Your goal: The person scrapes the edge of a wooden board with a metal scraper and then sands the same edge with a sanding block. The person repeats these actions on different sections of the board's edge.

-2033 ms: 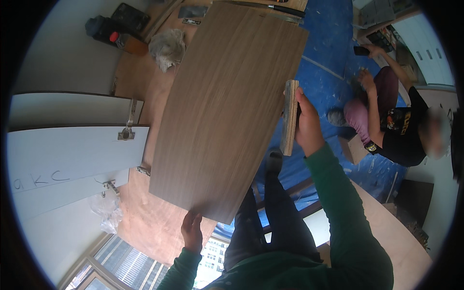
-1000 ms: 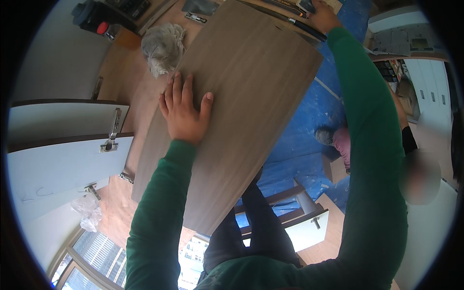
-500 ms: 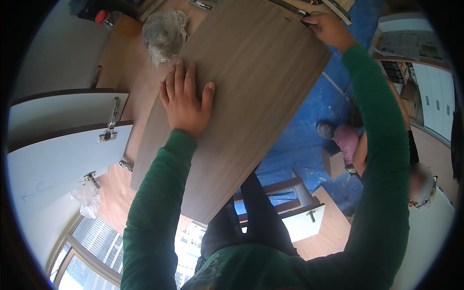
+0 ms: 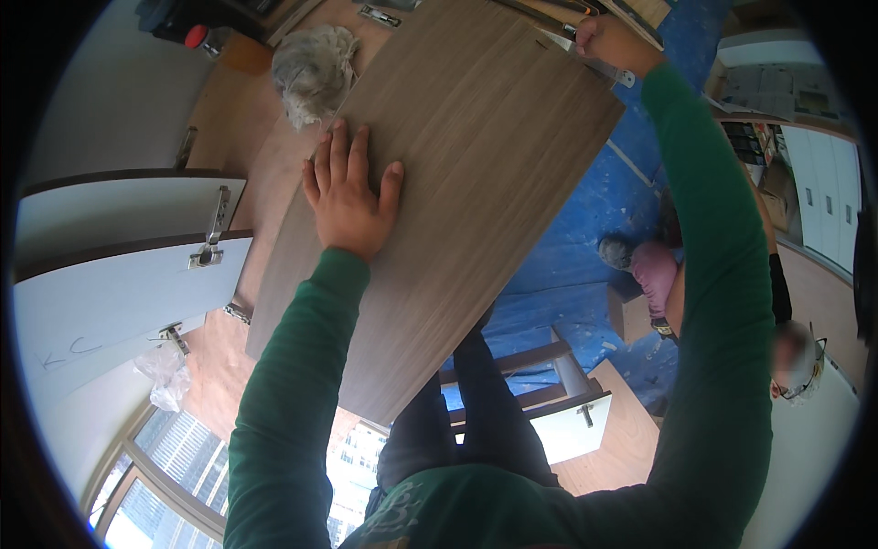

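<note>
A long wood-grain board (image 4: 457,183) lies slantwise in front of me. My left hand (image 4: 352,197) rests flat on its left part, fingers stretched and thumb apart, holding nothing. At the board's far right corner my right hand (image 4: 611,41) is closed, and a small metal tip pokes out by its fingers. What it grips is mostly hidden. Beneath that hand a thin silver metal strip (image 4: 624,79) with a hole in its rounded end sticks out past the board's edge. A short dark slot mark (image 4: 541,44) shows on the board nearby.
White cabinet doors (image 4: 128,284) with metal hinges (image 4: 208,252) stand at left. A crumpled whitish bundle (image 4: 313,73) and a red-capped bottle (image 4: 206,38) sit beyond the board. Blue sheeting (image 4: 567,238) covers the floor; another person (image 4: 651,270) is at right, near a frame (image 4: 562,366).
My right hand has lifted slightly away from the board's far corner, and the silver strip now shows under it. My left hand stays flat in nearly the same place.
</note>
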`<state>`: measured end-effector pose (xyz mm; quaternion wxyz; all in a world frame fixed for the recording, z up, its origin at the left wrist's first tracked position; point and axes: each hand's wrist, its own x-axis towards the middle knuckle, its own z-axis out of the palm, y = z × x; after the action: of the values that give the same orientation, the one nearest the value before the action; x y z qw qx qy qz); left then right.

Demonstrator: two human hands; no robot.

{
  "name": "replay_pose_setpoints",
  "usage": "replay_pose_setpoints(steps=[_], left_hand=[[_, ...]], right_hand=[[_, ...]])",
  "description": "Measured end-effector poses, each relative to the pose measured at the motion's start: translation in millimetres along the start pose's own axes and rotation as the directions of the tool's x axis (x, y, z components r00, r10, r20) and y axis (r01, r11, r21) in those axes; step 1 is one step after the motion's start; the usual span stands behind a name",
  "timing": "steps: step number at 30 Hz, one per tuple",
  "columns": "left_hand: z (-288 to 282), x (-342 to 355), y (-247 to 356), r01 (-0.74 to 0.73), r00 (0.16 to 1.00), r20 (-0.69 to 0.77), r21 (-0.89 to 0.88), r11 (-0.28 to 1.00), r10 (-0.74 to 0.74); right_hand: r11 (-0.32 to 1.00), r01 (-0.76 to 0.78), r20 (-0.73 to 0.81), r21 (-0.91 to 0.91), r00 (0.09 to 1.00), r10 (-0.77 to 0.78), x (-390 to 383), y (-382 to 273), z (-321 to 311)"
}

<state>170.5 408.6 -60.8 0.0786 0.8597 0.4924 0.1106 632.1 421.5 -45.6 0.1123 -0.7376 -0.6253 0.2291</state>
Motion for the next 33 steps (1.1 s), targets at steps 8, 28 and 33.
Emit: replay_pose_setpoints(steps=[8,28,33], left_hand=[[-2.3,0.3,-3.9,0.006,1.000,-0.015,0.020,1.000,-0.006],[3.7,6.0,1.8,-0.007,1.000,-0.001,0.000,1.000,0.007],[3.7,0.9,-0.2,-0.019,0.999,-0.043,0.007,1.000,0.020]], right_hand=[[0.924,0.214,0.127,-0.316,0.975,-0.182,58.0,67.2,-17.5],[0.805,-0.312,-0.214,0.505,0.858,0.467,-30.5,3.2,-46.1],[0.400,-0.061,-0.240,0.915,0.714,0.658,-152.8,-41.6,56.8]])
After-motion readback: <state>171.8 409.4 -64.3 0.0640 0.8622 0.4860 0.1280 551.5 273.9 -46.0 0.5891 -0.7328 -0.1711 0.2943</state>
